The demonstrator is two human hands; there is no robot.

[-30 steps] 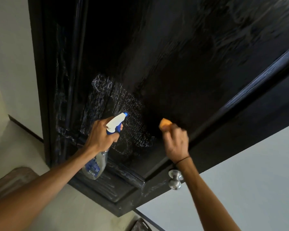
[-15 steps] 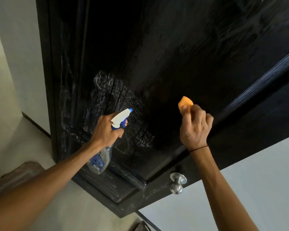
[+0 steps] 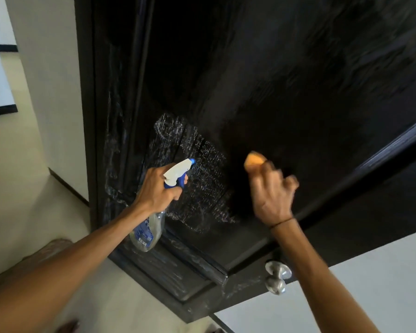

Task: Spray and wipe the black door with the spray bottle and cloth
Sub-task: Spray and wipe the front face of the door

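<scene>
The black door fills most of the view, with a whitish patch of spray droplets on its lower panel. My left hand grips a clear spray bottle with a white and blue trigger head, nozzle pointed at the wet patch. My right hand presses an orange cloth against the panel just right of the droplets; the hand is blurred by motion and covers most of the cloth.
A silver round door knob sticks out at the door's lower edge, below my right wrist. White walls flank the door, with dark skirting along a pale floor. A brownish object lies low at left.
My right hand rose with the cloth up the panel, then came back down and left toward the wet patch. The left hand and bottle barely shifted.
</scene>
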